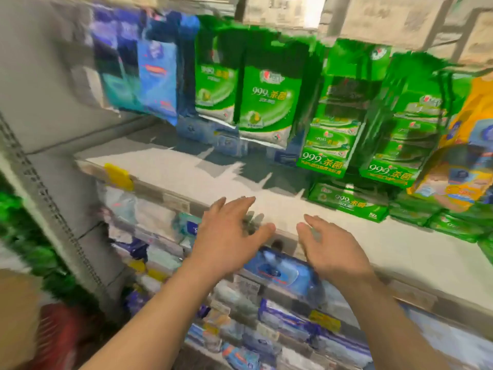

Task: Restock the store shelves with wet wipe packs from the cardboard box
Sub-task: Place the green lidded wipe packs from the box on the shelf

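Note:
The frame is blurred by motion. My left hand (226,236) and my right hand (330,249) are both raised at the front edge of a white shelf (202,172), fingers spread, holding nothing. Between and just below them a blue wet wipe pack (280,273) lies on the shelf underneath, apart from both palms. Green wet wipe packs (266,97) hang at the back of the white shelf, and flat green packs (346,201) lie stacked on its right part. A brown cardboard surface (16,316), possibly the box, shows at the lower left edge.
Blue packs (157,78) hang at the back left. An orange pack (461,166) stands at the far right. Lower shelves (240,316) hold mixed white and blue packs. A grey perforated upright (53,217) borders the shelves on the left. Cartons (386,17) sit on top.

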`<state>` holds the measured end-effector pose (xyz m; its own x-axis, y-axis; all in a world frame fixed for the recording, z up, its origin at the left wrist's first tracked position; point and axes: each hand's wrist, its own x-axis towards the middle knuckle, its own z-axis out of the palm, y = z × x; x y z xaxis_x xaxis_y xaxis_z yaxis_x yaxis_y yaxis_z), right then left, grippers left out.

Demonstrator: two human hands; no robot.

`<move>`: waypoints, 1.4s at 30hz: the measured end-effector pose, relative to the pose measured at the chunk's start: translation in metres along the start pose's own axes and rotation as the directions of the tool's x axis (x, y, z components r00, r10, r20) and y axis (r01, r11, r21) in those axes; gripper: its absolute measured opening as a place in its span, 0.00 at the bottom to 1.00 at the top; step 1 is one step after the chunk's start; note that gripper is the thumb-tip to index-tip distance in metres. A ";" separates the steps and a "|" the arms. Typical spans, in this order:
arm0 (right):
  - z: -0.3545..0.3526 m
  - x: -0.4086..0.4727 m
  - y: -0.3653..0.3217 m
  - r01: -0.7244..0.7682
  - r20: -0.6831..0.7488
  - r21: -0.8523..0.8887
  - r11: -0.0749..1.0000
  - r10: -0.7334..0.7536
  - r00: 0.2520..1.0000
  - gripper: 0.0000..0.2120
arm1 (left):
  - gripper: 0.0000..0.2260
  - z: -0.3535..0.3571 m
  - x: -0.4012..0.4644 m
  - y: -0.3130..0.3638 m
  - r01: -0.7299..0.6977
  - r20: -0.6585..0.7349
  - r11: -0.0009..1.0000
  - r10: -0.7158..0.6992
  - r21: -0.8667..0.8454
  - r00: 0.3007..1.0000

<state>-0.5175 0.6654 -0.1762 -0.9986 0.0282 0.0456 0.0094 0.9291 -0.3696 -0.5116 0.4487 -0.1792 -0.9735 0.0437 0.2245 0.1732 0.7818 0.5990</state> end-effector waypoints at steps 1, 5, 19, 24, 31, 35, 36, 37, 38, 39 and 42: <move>0.006 -0.008 -0.022 0.052 0.012 -0.011 0.999 -0.052 0.999 0.25 | 0.42 -0.014 -0.017 -0.018 0.016 -0.047 1.000 -0.015 0.013 0.999; 0.045 -0.041 -0.103 0.247 0.058 0.052 0.967 -0.250 0.966 0.25 | 0.42 -0.067 -0.085 -0.091 0.179 -0.125 0.981 -0.168 0.075 0.978; 0.184 -0.132 -0.340 0.543 0.380 0.297 0.785 -0.619 0.687 0.28 | 0.42 -0.187 -0.296 -0.266 0.781 -0.316 0.625 -0.739 0.009 0.595; 0.239 -0.139 -0.407 0.584 0.450 0.348 0.733 -0.678 0.582 0.28 | 0.38 -0.213 -0.338 -0.313 0.865 -0.293 0.497 -0.840 -0.072 0.458; 0.303 -0.125 -0.505 0.628 0.500 0.473 0.617 -0.776 0.385 0.29 | 0.45 -0.263 -0.350 -0.395 0.925 -0.303 0.333 -0.914 -0.184 0.269; 0.333 -0.112 -0.554 0.615 0.576 0.489 0.619 -0.758 0.305 0.28 | 0.50 -0.285 -0.350 -0.433 0.909 -0.295 0.256 -0.942 -0.329 0.159; 0.342 -0.110 -0.563 0.629 0.584 0.489 0.605 -0.762 0.279 0.29 | 0.49 -0.288 -0.350 -0.440 0.902 -0.279 0.238 -0.950 -0.360 0.139; 0.349 -0.108 -0.571 0.633 0.591 0.493 0.597 -0.764 0.260 0.29 | 0.46 -0.290 -0.350 -0.446 0.893 -0.260 0.224 -0.957 -0.391 0.126; 0.357 -0.106 -0.577 0.632 0.599 0.496 0.595 -0.762 0.248 0.29 | 0.42 -0.292 -0.350 -0.451 0.884 -0.236 0.211 -0.964 -0.417 0.119; 0.364 -0.104 -0.582 0.628 0.610 0.492 0.603 -0.754 0.245 0.29 | 0.37 -0.294 -0.350 -0.456 0.875 -0.212 0.200 -0.970 -0.441 0.114; 0.389 -0.101 -0.596 0.605 0.687 0.444 0.661 -0.685 0.245 0.29 | 0.28 -0.294 -0.352 -0.479 0.879 -0.160 0.164 -0.982 -0.447 0.101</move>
<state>-0.4427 -0.0348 -0.3215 -0.2870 -0.8823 -0.3730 -0.6212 0.4678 -0.6287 -0.2076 -0.1241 -0.3190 -0.2448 -0.8630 -0.4420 -0.7608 -0.1116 0.6394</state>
